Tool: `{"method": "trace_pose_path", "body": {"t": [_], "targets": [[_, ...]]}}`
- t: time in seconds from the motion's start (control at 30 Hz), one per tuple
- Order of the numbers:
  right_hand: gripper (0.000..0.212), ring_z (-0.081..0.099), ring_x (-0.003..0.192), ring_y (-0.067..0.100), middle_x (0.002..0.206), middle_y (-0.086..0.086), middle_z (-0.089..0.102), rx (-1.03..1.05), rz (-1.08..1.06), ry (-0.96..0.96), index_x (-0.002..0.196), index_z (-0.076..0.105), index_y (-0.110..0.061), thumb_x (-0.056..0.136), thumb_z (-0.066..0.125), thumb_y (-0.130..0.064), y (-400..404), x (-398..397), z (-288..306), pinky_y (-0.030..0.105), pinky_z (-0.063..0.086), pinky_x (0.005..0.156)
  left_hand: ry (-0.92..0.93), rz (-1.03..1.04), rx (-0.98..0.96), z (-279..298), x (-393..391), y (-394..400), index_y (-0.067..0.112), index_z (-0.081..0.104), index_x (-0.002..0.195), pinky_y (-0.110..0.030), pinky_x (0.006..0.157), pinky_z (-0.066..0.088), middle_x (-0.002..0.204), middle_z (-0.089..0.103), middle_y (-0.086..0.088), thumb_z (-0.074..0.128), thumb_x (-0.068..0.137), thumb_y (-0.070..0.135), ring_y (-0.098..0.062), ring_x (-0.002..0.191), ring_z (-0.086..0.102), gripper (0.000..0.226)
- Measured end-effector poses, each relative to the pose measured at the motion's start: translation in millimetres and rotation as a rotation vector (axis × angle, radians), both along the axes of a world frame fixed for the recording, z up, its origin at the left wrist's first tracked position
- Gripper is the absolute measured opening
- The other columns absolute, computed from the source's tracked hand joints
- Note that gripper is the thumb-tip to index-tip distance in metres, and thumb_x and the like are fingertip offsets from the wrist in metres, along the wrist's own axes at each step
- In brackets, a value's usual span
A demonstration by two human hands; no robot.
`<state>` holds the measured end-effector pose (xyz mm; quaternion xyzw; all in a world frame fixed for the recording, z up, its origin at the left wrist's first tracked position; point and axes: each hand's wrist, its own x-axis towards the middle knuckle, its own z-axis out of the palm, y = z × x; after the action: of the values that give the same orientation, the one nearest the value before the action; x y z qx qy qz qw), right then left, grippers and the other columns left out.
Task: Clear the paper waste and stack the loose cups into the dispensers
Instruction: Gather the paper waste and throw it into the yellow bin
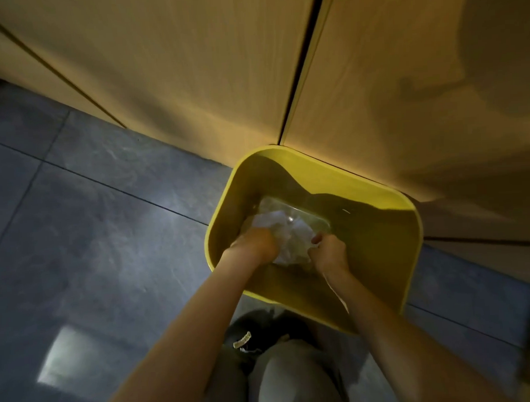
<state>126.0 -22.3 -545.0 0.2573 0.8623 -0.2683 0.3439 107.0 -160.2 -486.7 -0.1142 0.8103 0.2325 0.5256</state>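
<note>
Grey floor tiles [76, 209] fill the left, running up to pale wooden cabinet doors [191, 82], against which a yellow bin [379, 196] stands. Both arms reach down into it: the left hand [253, 245] is curled closed on crumpled white paper waste [286, 233], and just right of it the right hand [328, 251] is clenched on the same wad. Blur hides the individual fingers; the paper sits low inside the bin, above a clear glossy liner [294, 210].

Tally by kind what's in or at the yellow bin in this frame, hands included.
Bin: 1
Crumpled paper wad: 1
Clear plastic liner or container under the paper: 1, too blurred to identify
Hands: 2, left hand, right hand, both gripping the paper
Cups: 0 visible
Total: 5
</note>
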Motion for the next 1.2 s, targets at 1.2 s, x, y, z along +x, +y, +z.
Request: {"method": "trace_pose_path", "body": {"t": [1.2], "targets": [[0.021, 0.06, 0.092, 0.025, 0.101, 0.009, 0.066, 0.055, 0.052, 0.919, 0.107, 0.058, -0.012, 0.093, 0.046, -0.023, 102.5, -67.1, 620.8, 0.033, 0.043, 0.072, 1.22, -0.312, 0.1, 559.6, -79.1, 101.7, 0.012, 0.046, 0.121, -0.042, 0.088, 0.042, 0.121, 0.053, -0.011, 0.042, 0.092, 0.018, -0.03, 0.11, 0.048, 0.03]]}}
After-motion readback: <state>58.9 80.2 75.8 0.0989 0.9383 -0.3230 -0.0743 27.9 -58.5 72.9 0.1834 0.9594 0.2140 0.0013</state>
